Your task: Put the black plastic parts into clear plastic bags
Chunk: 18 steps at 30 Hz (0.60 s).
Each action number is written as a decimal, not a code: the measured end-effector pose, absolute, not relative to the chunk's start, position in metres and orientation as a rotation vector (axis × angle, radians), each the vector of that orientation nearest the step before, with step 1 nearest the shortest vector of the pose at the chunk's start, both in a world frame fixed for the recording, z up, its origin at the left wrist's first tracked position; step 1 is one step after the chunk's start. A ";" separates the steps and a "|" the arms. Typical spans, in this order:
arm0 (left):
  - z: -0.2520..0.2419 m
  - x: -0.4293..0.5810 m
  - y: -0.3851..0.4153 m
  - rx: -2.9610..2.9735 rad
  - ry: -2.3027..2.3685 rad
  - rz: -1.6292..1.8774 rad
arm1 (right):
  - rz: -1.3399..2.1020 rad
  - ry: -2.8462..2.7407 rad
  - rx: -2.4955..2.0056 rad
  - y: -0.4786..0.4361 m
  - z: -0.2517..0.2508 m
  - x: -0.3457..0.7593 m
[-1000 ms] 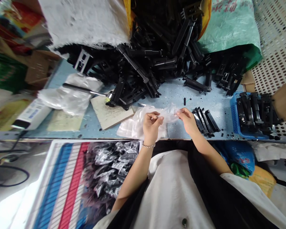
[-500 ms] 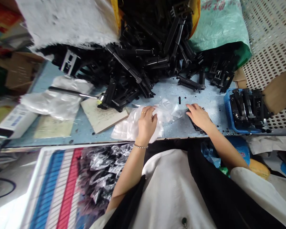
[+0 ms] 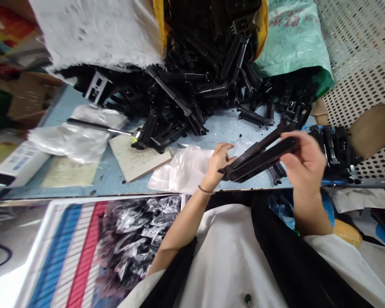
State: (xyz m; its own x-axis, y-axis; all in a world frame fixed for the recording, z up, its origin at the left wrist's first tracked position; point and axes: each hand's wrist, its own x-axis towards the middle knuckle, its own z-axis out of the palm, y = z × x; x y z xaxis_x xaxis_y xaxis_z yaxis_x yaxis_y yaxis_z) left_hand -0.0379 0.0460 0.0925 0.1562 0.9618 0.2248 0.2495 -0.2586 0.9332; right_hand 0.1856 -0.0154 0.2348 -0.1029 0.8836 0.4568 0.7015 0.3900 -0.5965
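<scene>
My right hand [image 3: 306, 162] pinches one end of a long black hinged plastic bracket [image 3: 256, 160], raised over the bench front with two parallel arms slanting down to the left. Its lower left end lies right beside my left hand [image 3: 220, 162], which wears a ring and a beaded bracelet. The left fingers are curled on a clear plastic bag [image 3: 242, 147], though the bracket hides part of them. A stack of whitish plastic bags [image 3: 182, 171] lies flat under and left of that hand. Below the raised bracket, another black bracket [image 3: 277, 173] rests on the bench.
Black brackets [image 3: 179, 94] spill in a heap from sacks at the back. A blue basket [image 3: 333, 182] with several brackets stands right. Left are a board [image 3: 137, 160], a black-handled screwdriver [image 3: 93, 125] and crumpled plastic [image 3: 73, 141]. Bagged parts [image 3: 131, 239] sit below the bench edge.
The right hand has lifted a black bracket off the bench and tilted it toward the left hand. My left hand has shifted right from the bag stack, with the clear bag at its fingers.
</scene>
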 end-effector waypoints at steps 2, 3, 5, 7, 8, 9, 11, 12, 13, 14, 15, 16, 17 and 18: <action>0.093 -0.033 0.049 1.636 1.095 1.118 | 0.227 -1.823 -1.387 -0.016 0.218 0.179; 0.092 -0.033 0.050 1.637 1.077 1.097 | 0.181 -1.835 -1.397 -0.016 0.209 0.178; 0.089 -0.033 0.048 1.647 1.084 1.050 | 0.109 -1.890 -1.396 -0.015 0.194 0.179; 0.087 -0.033 0.044 1.674 1.105 1.021 | 0.099 -1.962 -1.369 -0.017 0.183 0.179; 0.088 -0.033 0.042 1.696 1.108 1.024 | 0.114 -2.004 -1.352 -0.018 0.179 0.179; 0.089 -0.032 0.038 1.713 1.103 1.031 | 0.132 -2.047 -1.338 -0.019 0.176 0.178; 0.095 -0.030 0.031 1.713 1.066 1.047 | 0.161 -2.131 -1.334 -0.019 0.169 0.175; 0.099 -0.029 0.028 1.697 1.038 1.052 | 0.169 -2.168 -1.345 -0.018 0.164 0.174; 0.103 -0.029 0.024 1.678 1.003 1.053 | 0.182 -2.203 -1.365 -0.016 0.160 0.173; 0.108 -0.029 0.021 1.663 0.965 1.051 | 0.202 -2.236 -1.385 -0.014 0.156 0.171; 0.111 -0.030 0.019 1.651 0.927 1.051 | 0.232 -2.262 -1.403 -0.012 0.152 0.169; 0.114 -0.031 0.017 1.641 0.894 1.051 | 0.272 -2.280 -1.416 -0.011 0.148 0.166; 0.117 -0.032 0.017 1.628 0.867 1.048 | 0.316 -2.288 -1.418 -0.010 0.146 0.162; 0.120 -0.035 0.017 1.614 0.852 1.047 | 0.363 -2.292 -1.404 -0.010 0.144 0.157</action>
